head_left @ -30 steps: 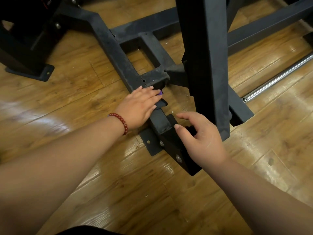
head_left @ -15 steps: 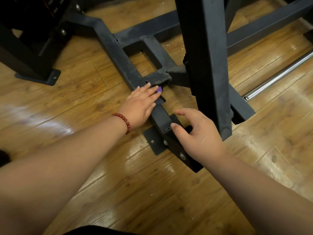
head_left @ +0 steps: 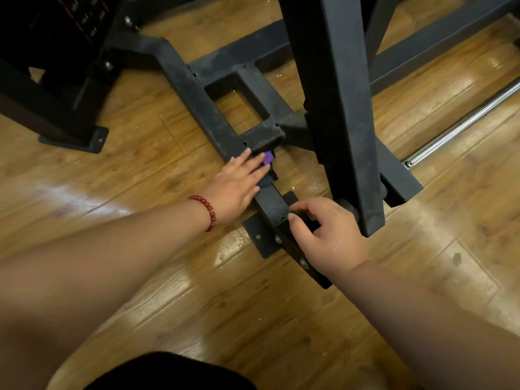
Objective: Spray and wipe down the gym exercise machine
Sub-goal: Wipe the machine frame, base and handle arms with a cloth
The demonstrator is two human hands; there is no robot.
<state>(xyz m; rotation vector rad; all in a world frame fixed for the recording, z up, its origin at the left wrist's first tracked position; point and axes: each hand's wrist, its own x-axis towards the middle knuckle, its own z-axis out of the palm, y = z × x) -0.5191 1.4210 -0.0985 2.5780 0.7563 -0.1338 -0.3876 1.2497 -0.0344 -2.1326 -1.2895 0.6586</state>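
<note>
Pressing the left hand [head_left: 239,184] flat on the base rail [head_left: 213,119] of the exercise machine [head_left: 239,54], fingers straight and lying close together, tips touching a small purple piece [head_left: 268,158] at the joint where a short cross member meets the rail; not being able to tell what that purple piece is

Wearing a red bead bracelet [head_left: 209,212] on the left wrist

Gripping the near end of the same rail with the right hand [head_left: 329,237], laying the thumb on the rail's top face and curling the fingers over its far side, clamped on the rail just above the bolted foot plate [head_left: 259,240]

Holding both hands low on that one rail, near each other but apart

Reaching down to the machine's dark frame, which is sitting on the glossy wooden floor [head_left: 140,170], and working just beside the thick upright post [head_left: 337,108] rising right of the right hand

Looking past the post at a chrome bar [head_left: 461,125] lying along the floor at the far right, and at a second black foot [head_left: 84,139] at the upper left, under a dark panel with red markings [head_left: 81,21]
</note>
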